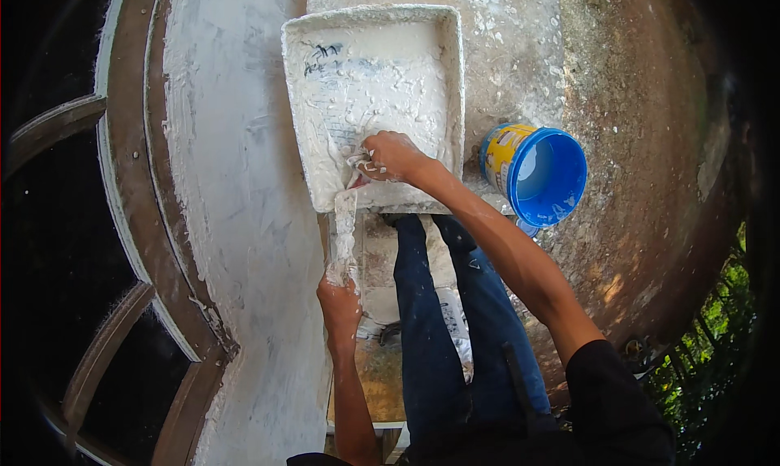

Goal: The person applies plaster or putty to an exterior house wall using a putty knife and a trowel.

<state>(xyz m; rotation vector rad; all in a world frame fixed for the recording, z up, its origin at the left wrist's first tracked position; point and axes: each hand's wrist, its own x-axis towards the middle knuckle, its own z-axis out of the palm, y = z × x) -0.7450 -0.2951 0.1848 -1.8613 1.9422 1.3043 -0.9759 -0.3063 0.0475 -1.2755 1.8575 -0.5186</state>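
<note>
A square, shallow tray (pixel 457 100) coated in off-white putty lies in front of me. More wet putty (pixel 382 76) is spread across its bottom in ridges and lumps. My right hand (pixel 394 157) is over the tray's near left part, fingers closed round a small putty-smeared scraper (pixel 357 180) with a bit of red showing. Below the tray's near left corner, my left hand (pixel 340 303) is closed on a long, flat putty-coated tool (pixel 345 230), its upper end close to the scraper. Putty hides the exact kind of this tool. White smears cover the left fingers.
To the right of the tray a blue bucket (pixel 561 177) with a yellow label stands tilted in view, something whitish inside. A white-coated wall strip (pixel 236 222) runs along the left, beside a brown window frame (pixel 138 157). My legs (pixel 431 303) are below the tray.
</note>
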